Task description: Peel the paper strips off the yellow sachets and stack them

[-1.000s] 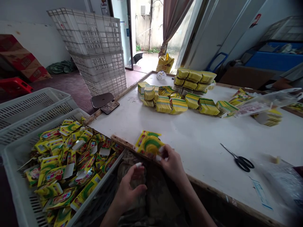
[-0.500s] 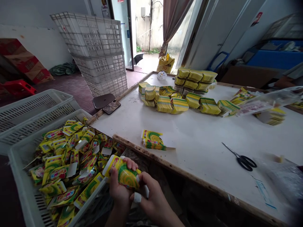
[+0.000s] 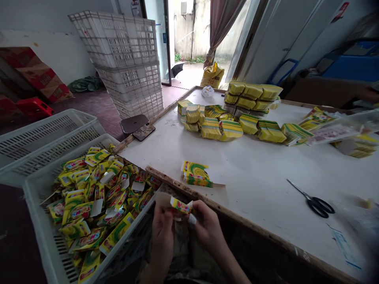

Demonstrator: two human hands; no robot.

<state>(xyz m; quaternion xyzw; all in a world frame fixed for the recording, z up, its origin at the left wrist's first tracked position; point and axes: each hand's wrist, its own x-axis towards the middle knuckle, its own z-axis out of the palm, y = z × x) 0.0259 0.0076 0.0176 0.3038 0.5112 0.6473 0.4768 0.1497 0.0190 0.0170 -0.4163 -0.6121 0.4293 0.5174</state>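
Yellow carton (image 3: pixel 181 206), lettering blurred, held in left hand (image 3: pixel 162 230) and right hand (image 3: pixel 208 225), grip closed, sack (image 3: pixel 212 75) marked 212

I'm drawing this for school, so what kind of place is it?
Probably a small packing workshop: a crate by the table is heaped with yellow boxes, yellow bundles sit on the table, and more crates stand stacked nearby.

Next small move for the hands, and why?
Probably the right hand should square up its end of the carton: it's pinching there while the left hand steadies the other end. Blur hides whether the flaps are tucked.
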